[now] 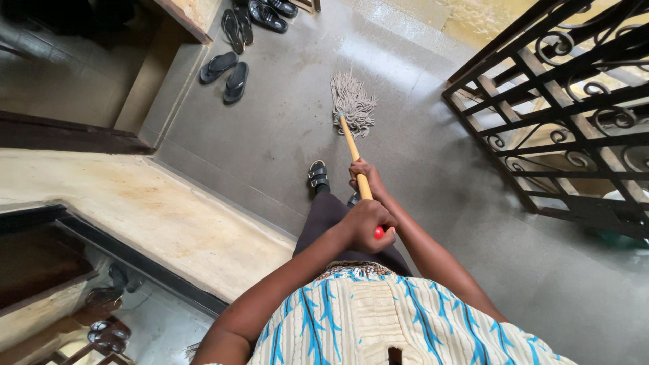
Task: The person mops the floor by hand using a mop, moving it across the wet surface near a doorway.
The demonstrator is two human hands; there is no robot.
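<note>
At the far left is a smooth cream wall with a dark ledge along its bottom. Above it, near a doorway, black rubber flip-flops lie flat on the floor, and more dark sandals sit further up. The floor is grey, hard and a little shiny.

In the middle is the mop. Its head is a bunch of pale, stringy cords that fan out and rest on the floor. A long, round, yellow wooden handle slants from the mop head up to the person. The left hand is closed tight around the top of the handle, where a small red round cap peeks out. The right hand is wrapped around the handle lower down, fingers curled shut on the wood. One foot in a black strappy sandal stands just beside the handle. The person wears a dark skirt and a cream top with blue streaks.

On the right stands a black metal gate with straight bars and curly swirls. It is well apart from the mop.
</note>
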